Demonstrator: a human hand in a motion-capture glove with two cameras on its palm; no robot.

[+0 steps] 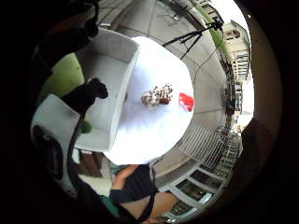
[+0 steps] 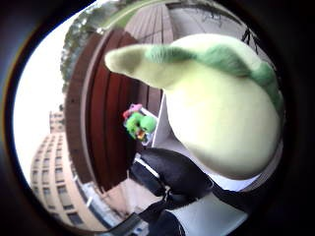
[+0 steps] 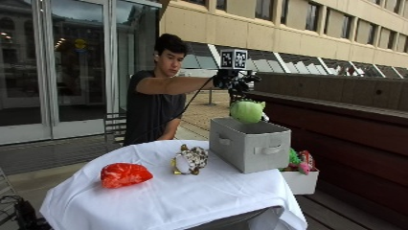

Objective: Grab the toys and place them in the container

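While the hand (image 3: 231, 82) grips a green plush (image 3: 246, 110) outdoors — white-clothed table (image 3: 165, 191) holds a grey container (image 3: 250, 143).

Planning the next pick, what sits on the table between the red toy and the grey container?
The spotted plush toy lies between the red toy and grey container, per the outside view.
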